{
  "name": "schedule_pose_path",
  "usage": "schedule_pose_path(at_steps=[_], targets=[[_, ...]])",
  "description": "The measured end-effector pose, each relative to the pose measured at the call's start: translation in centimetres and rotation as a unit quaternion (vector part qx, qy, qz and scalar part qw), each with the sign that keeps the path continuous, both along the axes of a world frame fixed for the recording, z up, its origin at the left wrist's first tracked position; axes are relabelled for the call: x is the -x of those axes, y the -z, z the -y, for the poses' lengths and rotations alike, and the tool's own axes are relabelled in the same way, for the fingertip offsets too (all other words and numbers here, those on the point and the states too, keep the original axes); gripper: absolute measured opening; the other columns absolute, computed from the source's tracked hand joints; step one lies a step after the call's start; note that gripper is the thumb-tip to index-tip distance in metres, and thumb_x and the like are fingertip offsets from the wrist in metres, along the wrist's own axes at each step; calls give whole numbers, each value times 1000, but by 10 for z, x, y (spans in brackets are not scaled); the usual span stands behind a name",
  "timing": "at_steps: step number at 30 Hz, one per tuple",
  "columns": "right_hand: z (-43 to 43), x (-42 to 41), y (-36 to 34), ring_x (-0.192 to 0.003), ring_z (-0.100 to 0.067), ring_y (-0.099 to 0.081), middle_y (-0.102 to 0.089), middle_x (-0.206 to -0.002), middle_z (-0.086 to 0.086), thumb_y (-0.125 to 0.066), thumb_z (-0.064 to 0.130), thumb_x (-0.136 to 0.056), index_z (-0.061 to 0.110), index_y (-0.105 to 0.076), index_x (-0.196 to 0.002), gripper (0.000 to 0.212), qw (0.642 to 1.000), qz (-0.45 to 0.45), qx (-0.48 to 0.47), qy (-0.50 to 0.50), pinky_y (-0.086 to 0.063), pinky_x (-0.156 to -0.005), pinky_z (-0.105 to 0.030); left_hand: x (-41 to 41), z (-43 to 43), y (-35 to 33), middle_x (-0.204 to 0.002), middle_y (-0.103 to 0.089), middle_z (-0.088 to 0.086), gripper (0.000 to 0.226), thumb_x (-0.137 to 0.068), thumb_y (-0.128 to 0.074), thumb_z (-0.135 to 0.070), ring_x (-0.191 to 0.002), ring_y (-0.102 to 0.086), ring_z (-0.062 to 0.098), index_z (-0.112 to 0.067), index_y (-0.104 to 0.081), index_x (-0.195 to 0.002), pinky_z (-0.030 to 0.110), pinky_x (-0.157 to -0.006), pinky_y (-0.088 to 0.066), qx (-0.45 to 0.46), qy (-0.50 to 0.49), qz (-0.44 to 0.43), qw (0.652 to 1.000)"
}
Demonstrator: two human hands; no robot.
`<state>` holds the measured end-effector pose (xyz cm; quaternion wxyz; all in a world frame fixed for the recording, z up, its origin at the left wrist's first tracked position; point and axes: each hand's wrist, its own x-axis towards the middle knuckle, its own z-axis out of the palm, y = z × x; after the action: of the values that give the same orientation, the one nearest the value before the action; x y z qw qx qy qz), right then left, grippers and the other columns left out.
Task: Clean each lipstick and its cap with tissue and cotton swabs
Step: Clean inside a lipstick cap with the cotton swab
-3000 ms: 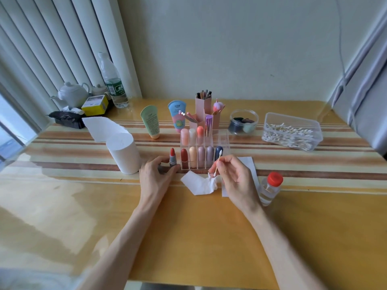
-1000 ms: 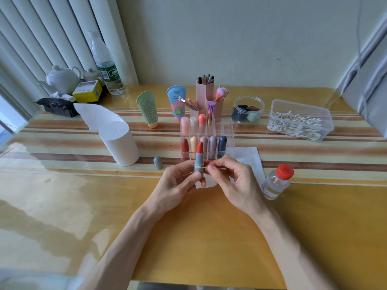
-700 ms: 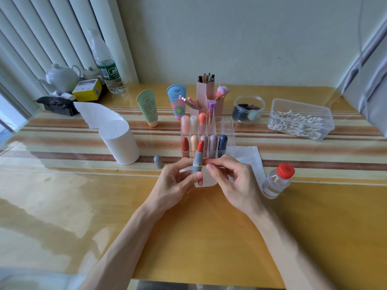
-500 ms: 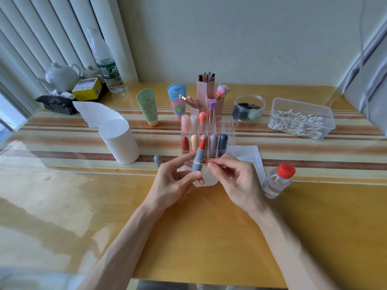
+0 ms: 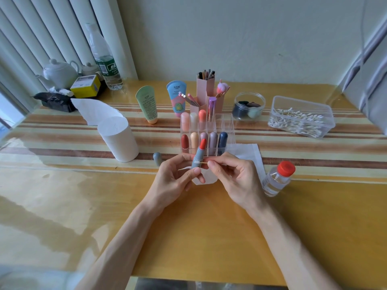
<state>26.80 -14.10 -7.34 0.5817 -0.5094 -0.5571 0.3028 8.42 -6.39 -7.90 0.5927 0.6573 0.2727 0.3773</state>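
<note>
Wood-toned tabletop beneath, the left hand and right hand have met. The left grips the red lipstick, newly lifted, with its grey cap left down nearby. The right pinches a cotton swab against the tube, so swabbing seems underway.

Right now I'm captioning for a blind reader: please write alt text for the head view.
A left hand holds an uncapped red lipstick while the right hand touches a cotton swab to its grey tube, before a clear rack of capped lipsticks.
</note>
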Motion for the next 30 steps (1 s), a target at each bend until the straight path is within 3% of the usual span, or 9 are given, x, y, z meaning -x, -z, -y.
schedule_pose_path(at_steps=[4, 8, 11, 14, 16, 20, 23, 25, 30], targets=[[0, -2, 0, -102, -29, -73, -77, -100, -6, -69, 14, -101, 11, -80, -117, 20, 1000, -10, 1, -3, -59, -91, -36, -1, 3, -2, -104, -72, 8, 27, -103, -59, -11, -81, -69, 26, -1, -64, -127, 27, -55, -48, -21, 30, 1, 999], [-1, -1, 0, -100, -24, -73, -76, -99, -2, -70, 14, -100, 8, -79, -117, 20, 1000, -6, 6, 1, -57, -87, -28, -1, 4, -2, -89, -66, -2, 29, -101, -64, -12, -78, -62, 16, -4, -65, -129, 26, -68, -51, -25, 36, -19, 999], [0, 0, 0, -100, -21, -73, -76, -98, 0, -70, 14, -99, 6, -79, -116, 21, 1000, -1, 0, 3, -54, -87, -21, -1, 4, -2, -80, -64, 1, 25, -99, -68, -14, -68, -59, 16, -5, -68, -122, 24, -63, -49, -20, 14, -24, 999], [0, 1, 0, -99, -22, -73, -76, -98, -5, -70, 14, -99, 5, -79, -116, 21, 1000, -5, -4, 1, -55, -87, -23, 0, 2, -1, -73, -62, 12, 24, -102, -66, -16, -56, -43, 35, -8, -68, -125, 31, -49, -38, -17, 7, -28, 999], [0, 2, -1, -97, -22, -72, -75, -97, -7, -69, 13, -99, 5, -79, -116, 21, 1000, -4, -4, 2, -55, -86, -23, 1, 0, 0, -76, -60, 18, 27, -103, -64, -14, -59, -42, 44, -7, -68, -128, 33, -49, -39, -19, 14, -15, 1000], [0, 1, -1, -95, -25, -72, -75, -97, -10, -68, 10, -100, 5, -78, -116, 20, 1000, -8, -5, 0, -55, -85, -23, 0, 0, -2, -80, -64, 18, 32, -101, -65, -11, -62, -49, 46, -5, -67, -133, 31, -49, -40, -22, 7, -2, 1000], [-1, 1, -1, -92, -31, -69, -73, -96, -14, -68, 11, -101, 6, -79, -116, 19, 1000, -10, -6, 2, -55, -83, -26, -1, 3, -4, -101, -73, 10, 30, -99, -65, -8, -69, -69, 28, 1, -61, -128, 28, -47, -44, -5, -6, 14, 1000], [0, 1, -1, -94, -26, -71, -75, -97, -11, -68, 11, -100, 5, -79, -115, 19, 1000, -8, -7, 4, -55, -84, -23, 0, 4, -5, -110, -73, 13, 29, -100, -62, -10, -76, -73, 25, 5, -60, -125, 29, -50, -46, 0, 1, 15, 1000], [0, 1, -1, -92, -22, -71, -74, -94, -6, -69, 14, -100, 6, -79, -115, 20, 1000, 9, -5, 9, -55, -83, -22, -1, 6, -7, -94, -74, 13, 30, -93, -73, -7, -67, -65, 16, 2, -66, -121, 17, -60, -50, -3, -5, -5, 1000]])
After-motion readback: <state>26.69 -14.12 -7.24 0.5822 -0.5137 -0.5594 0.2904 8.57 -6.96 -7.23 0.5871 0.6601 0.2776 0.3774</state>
